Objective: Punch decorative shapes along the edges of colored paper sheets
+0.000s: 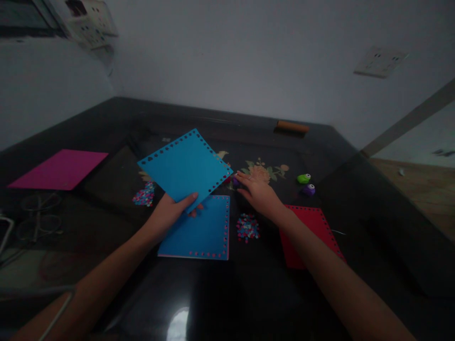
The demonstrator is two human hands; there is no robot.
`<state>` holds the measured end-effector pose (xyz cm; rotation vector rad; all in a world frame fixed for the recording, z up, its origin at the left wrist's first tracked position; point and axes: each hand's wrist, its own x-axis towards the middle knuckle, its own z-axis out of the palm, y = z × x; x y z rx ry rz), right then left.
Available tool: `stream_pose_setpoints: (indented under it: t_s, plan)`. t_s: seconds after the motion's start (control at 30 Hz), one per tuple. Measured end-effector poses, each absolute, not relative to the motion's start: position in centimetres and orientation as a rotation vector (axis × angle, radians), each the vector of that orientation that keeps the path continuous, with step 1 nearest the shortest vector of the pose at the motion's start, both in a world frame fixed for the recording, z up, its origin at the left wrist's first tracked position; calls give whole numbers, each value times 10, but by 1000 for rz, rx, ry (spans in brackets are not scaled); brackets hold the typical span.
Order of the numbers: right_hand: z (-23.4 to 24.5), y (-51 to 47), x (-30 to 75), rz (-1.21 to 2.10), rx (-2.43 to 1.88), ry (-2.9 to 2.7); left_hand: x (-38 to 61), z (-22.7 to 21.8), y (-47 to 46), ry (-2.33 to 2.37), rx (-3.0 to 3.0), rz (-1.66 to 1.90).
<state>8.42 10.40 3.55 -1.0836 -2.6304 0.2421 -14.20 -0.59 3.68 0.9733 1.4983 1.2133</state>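
Note:
My left hand (179, 206) grips a blue paper sheet (185, 168) by its near corner, thumb on top. The sheet is raised and tilted, with small punched holes along three of its edges. At its right corner my right hand (258, 189) has its fingers closed on a small purple craft punch (235, 181), mostly hidden by the fingers. Below the raised sheet lies another blue sheet (202, 232), with pink showing through its holes and along its edge. Piles of tiny punched paper pieces, one left (144, 195) and one right (248, 227), flank it.
A red sheet (295, 255) with punched edges lies under my right forearm. Beyond it sit a green punch (303, 179) and a purple punch (308, 190). A magenta sheet (60, 169) is at the left. An orange-brown roll (292, 127) lies near the wall on the dark glossy table (249, 293).

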Motion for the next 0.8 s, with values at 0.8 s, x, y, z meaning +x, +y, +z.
stream_pose_setpoints:
  t_s: [0.8]
  plan:
    - [20, 109, 78, 116, -1163, -2608, -146, 45, 0, 1301, 638, 1640]
